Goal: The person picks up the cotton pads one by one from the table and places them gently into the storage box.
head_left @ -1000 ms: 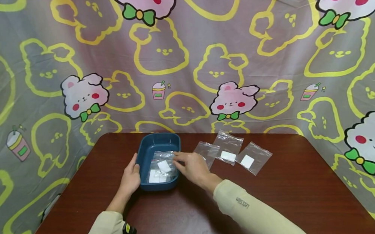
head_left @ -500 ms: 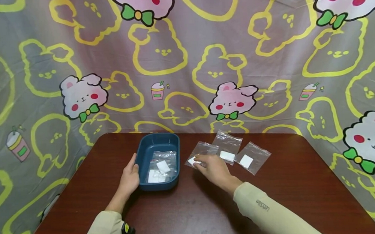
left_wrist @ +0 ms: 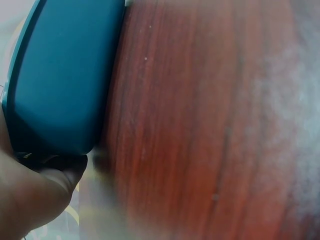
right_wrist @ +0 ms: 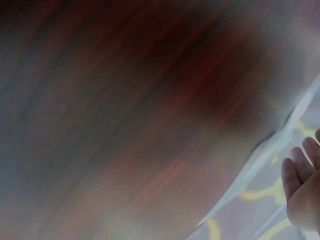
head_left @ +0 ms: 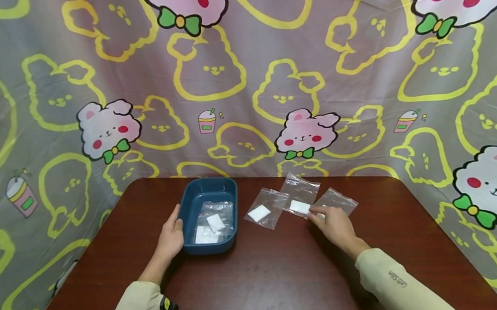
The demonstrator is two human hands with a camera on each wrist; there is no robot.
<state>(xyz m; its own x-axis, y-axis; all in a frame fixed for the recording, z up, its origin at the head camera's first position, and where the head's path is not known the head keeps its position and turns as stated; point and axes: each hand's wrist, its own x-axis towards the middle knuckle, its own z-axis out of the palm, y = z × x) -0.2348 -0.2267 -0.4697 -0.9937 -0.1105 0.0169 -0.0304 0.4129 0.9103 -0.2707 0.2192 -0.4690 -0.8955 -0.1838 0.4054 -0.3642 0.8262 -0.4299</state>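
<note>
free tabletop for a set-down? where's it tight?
Bare dark wooden table lies along the near edge between the two sleeves, and left of the left hand at the blue plastic tray. It is crowded from the tray to the right hand: three clear bags lie there.

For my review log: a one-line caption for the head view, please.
Left hand rests against a blue tray of bagged pads; right hand reaches the rightmost bag.
</note>
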